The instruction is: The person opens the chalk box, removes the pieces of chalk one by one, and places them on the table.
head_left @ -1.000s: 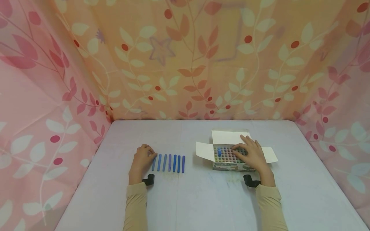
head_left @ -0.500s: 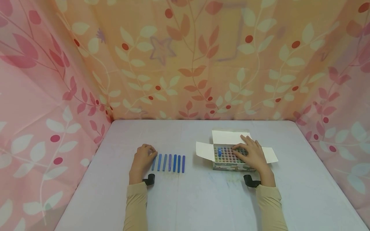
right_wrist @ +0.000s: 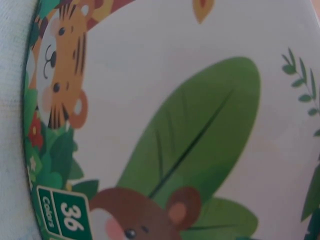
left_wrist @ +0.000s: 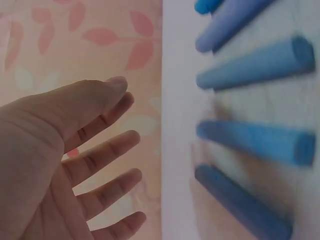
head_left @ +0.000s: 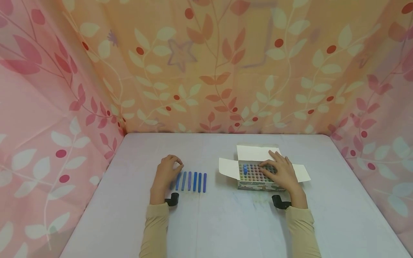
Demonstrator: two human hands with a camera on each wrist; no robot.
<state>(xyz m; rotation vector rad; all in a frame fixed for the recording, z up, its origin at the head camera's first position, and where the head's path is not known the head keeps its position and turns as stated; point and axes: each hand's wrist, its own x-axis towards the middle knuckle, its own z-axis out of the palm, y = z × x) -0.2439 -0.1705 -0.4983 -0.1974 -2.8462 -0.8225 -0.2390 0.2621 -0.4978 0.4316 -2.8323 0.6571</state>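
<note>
My left hand (head_left: 165,175) hovers at the left end of a row of blue and violet chalk sticks (head_left: 194,182) lying side by side on the table. In the left wrist view the fingers of this hand (left_wrist: 40,135) are extended and hold nothing, apart from the blue chalk (left_wrist: 255,142) nearby. My right hand (head_left: 281,172) rests on an open box (head_left: 258,185) packed with upright chalk of many colours. Its thumb and index finger lie over the chalk; nothing shows between them. A few blue sticks (head_left: 245,169) stand higher than the others.
White box flaps (head_left: 229,168) fold outward to the sides and back. The right wrist view is filled by the box's printed animal side (right_wrist: 165,125), marked 36 Colors. A patterned curtain (head_left: 206,71) surrounds the white table (head_left: 222,229). Faint coloured dust marks the tabletop.
My left hand has moved right and slightly away from me, over the leftmost chalk sticks, and now partly hides them. The right hand and box have stayed in place.
</note>
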